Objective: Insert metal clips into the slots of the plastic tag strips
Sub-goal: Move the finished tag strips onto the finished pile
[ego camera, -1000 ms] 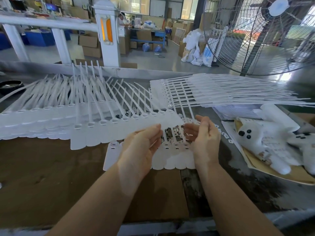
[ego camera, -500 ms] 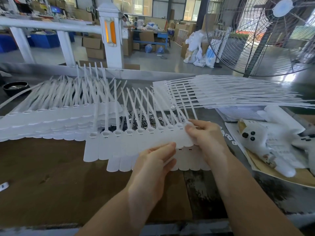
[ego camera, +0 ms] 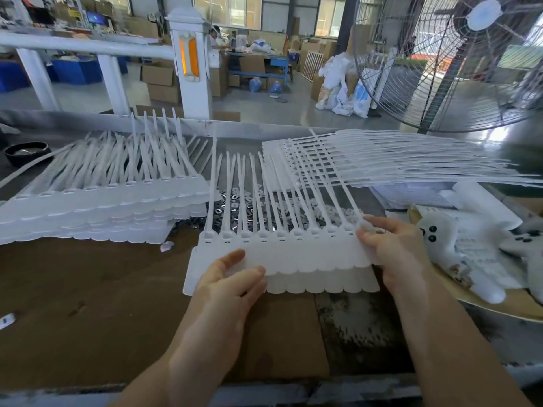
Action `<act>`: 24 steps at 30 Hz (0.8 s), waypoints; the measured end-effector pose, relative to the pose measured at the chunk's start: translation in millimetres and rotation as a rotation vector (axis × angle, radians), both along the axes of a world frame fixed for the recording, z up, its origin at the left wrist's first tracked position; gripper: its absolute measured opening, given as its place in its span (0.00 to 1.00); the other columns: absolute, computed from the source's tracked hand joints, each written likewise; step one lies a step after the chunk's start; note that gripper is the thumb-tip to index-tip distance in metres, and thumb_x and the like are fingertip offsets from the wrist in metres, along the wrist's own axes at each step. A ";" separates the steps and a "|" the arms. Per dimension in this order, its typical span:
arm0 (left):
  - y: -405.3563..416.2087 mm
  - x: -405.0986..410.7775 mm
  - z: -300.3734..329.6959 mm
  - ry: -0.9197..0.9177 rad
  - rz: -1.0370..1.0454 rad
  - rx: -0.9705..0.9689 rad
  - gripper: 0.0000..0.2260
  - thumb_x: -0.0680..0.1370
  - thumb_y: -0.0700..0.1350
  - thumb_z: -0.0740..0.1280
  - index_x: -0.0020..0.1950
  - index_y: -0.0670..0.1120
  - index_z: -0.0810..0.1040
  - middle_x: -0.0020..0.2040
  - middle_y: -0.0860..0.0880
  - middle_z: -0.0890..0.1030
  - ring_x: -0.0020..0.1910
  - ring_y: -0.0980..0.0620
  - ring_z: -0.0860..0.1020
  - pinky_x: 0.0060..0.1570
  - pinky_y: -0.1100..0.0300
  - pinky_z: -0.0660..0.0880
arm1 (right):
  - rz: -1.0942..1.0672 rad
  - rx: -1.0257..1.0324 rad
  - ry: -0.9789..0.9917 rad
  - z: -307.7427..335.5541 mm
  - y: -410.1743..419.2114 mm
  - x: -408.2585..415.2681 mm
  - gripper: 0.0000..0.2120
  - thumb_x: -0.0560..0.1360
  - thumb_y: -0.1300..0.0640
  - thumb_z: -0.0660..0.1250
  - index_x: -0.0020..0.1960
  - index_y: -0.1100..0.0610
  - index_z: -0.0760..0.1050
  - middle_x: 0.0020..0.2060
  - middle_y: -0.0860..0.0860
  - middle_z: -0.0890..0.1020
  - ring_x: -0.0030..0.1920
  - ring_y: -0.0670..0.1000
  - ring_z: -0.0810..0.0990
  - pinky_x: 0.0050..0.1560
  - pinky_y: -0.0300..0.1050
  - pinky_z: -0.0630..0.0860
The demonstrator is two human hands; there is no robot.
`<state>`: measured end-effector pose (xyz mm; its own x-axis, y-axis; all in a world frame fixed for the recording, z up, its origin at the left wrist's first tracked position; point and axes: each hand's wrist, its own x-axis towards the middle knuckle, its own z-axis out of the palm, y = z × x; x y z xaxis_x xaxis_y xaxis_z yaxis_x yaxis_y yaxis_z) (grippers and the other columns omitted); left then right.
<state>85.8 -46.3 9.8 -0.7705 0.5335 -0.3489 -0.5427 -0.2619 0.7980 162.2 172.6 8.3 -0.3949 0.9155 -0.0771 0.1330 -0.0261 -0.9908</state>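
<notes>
Both grips grasped a white plastic tag strip [ego camera: 296,254]: left hand [ego camera: 232,277] pinching its near edge, right hand [ego camera: 390,248] its right end, above the brown tabletop [ego camera: 88,304].

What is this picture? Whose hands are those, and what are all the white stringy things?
The camera sits on a person's head, so you see their own two hands from above. The left hand and the right hand hold a white plastic tag strip, a row of tags with long thin tails. It lies on another strip on the brown table. Behind it is a pile of small shiny metal clips, which go into the tags' slots. More strips are stacked at the left and at the back right. A white stuffed toy lies at the right.
</notes>
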 end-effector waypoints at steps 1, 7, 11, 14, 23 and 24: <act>-3.8 -1.4 -0.9 0.012 -0.052 -0.013 0.16 0.73 0.33 0.66 0.59 0.43 0.73 0.57 0.39 0.76 0.53 0.48 0.79 0.56 0.57 0.75 | -0.010 0.028 -0.021 -0.4 -0.3 1.7 0.10 0.72 0.65 0.70 0.44 0.51 0.76 0.46 0.53 0.78 0.43 0.52 0.79 0.41 0.44 0.77; -23.9 -12.4 4.8 0.246 -0.365 -0.291 0.27 0.63 0.47 0.77 0.60 0.50 0.74 0.50 0.43 0.80 0.43 0.50 0.83 0.40 0.60 0.79 | 0.024 0.231 -0.267 -4.0 -2.9 6.1 0.13 0.74 0.62 0.68 0.59 0.58 0.76 0.48 0.50 0.74 0.44 0.47 0.74 0.49 0.45 0.71; -30.7 -19.8 17.0 0.419 -0.464 -0.473 0.11 0.74 0.49 0.69 0.56 0.50 0.76 0.41 0.42 0.82 0.31 0.49 0.80 0.29 0.61 0.75 | 0.030 0.330 -0.387 -2.1 -7.4 4.4 0.12 0.76 0.59 0.64 0.60 0.58 0.75 0.54 0.53 0.76 0.51 0.52 0.74 0.52 0.46 0.71; -29.6 -26.7 22.6 0.606 -0.511 -0.594 0.07 0.77 0.51 0.65 0.52 0.49 0.75 0.33 0.45 0.82 0.25 0.51 0.76 0.21 0.62 0.70 | 0.051 0.386 -0.480 -2.3 -9.5 4.2 0.12 0.77 0.57 0.63 0.59 0.58 0.75 0.57 0.55 0.77 0.56 0.55 0.75 0.55 0.49 0.71; -0.6 -55.0 4.1 1.363 -0.106 -0.935 0.09 0.77 0.51 0.64 0.56 0.56 0.79 0.55 0.56 0.73 0.59 0.54 0.69 0.56 0.63 0.64 | 0.029 0.613 -0.752 0.1 -17.8 -0.1 0.16 0.76 0.55 0.63 0.63 0.56 0.74 0.60 0.57 0.74 0.62 0.57 0.70 0.64 0.51 0.67; 2.9 -59.3 0.9 1.374 -0.131 -1.020 0.13 0.78 0.53 0.62 0.62 0.58 0.75 0.64 0.54 0.69 0.66 0.50 0.64 0.64 0.57 0.61 | 0.024 0.660 -0.744 1.3 -21.4 -1.9 0.17 0.76 0.55 0.64 0.64 0.55 0.72 0.61 0.57 0.73 0.63 0.56 0.69 0.65 0.51 0.66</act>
<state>26.5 -43.5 10.6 -0.7447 0.6112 0.2680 0.6558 0.5956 0.4639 160.2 151.3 9.6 -0.4718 0.8565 0.2091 0.7195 0.5111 -0.4701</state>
